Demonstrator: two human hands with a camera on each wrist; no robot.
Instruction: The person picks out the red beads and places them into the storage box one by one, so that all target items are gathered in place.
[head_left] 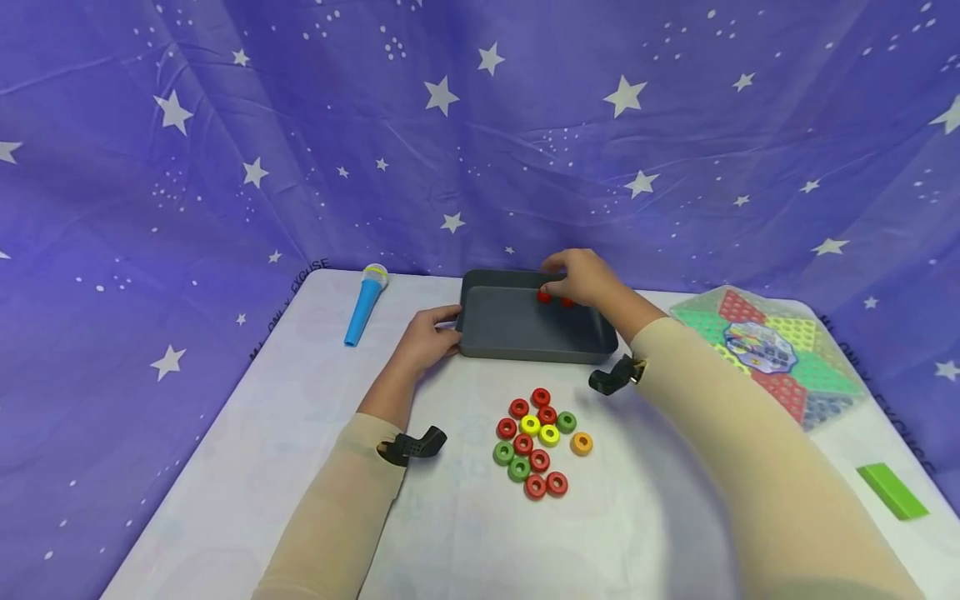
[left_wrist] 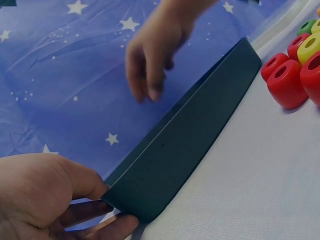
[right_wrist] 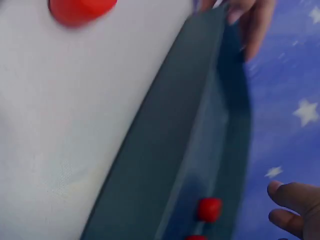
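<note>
A dark grey tray (head_left: 517, 325) lies at the far side of the table. My left hand (head_left: 429, 337) grips its left end, the thumb and fingers (left_wrist: 117, 227) set around a corner. Over the tray's back right part hovers my right hand (head_left: 588, 277), its fingers loosely bent and holding nothing in the right wrist view. Two red beads (right_wrist: 209, 210) lie in the tray under that hand. Nearer me, a loose group of ring-shaped beads is spread on the white cloth: several red (head_left: 522, 444), several green (head_left: 503, 452), two yellow (head_left: 549, 435) and one orange (head_left: 582, 443).
A blue toy microphone (head_left: 365, 306) lies left of the tray. To the right are a colourful star-patterned game board (head_left: 776, 354) and a green block (head_left: 892, 492). A purple curtain with stars (head_left: 487, 125) hangs right behind the table's back edge.
</note>
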